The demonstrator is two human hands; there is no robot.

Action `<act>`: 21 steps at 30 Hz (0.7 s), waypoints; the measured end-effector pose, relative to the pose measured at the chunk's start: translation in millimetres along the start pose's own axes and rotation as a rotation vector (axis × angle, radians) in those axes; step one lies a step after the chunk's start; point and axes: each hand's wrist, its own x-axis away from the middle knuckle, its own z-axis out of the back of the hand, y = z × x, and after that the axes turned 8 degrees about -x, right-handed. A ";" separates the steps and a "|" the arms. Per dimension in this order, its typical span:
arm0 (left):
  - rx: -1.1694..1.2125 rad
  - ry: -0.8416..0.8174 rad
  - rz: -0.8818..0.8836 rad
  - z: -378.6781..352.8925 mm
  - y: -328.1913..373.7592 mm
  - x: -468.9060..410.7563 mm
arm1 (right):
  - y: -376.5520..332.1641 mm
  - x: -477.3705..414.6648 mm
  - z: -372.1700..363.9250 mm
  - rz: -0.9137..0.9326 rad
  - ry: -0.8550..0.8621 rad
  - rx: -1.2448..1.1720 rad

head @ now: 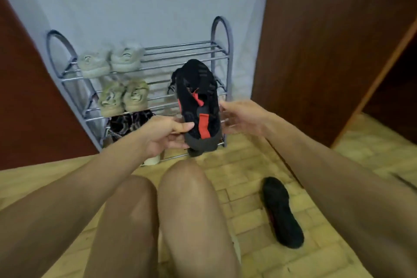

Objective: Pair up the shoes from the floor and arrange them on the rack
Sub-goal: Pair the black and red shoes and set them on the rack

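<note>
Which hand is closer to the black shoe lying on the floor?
Right. The right hand is up beside the held black-and-red shoe, above the floor shoe; the left hand grips the held shoe farther away.

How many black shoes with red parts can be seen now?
2: one black-and-red shoe held by the left hand before the rack, one on the floor. Others may be hidden.

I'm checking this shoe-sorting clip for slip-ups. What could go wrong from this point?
1. The black and red shoe is pinched at its heel end by the left hand; the right hand looks open beside it, so it could slip.
2. Its likely mate, the black shoe on the floor, lies beside the right arm and could be overlooked.
</note>
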 end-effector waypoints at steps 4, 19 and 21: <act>-0.058 0.000 0.048 -50.2 -0.7 -39.3 | 43.2 2.9 76.1 -0.086 0.186 0.192; -0.341 -0.301 0.326 -203.8 -120.1 -118.5 | 308.3 10.2 196.5 -0.602 0.565 0.294; -0.336 -0.286 0.361 -207.8 -139.3 -120.3 | 341.1 25.6 205.6 -0.720 0.632 0.336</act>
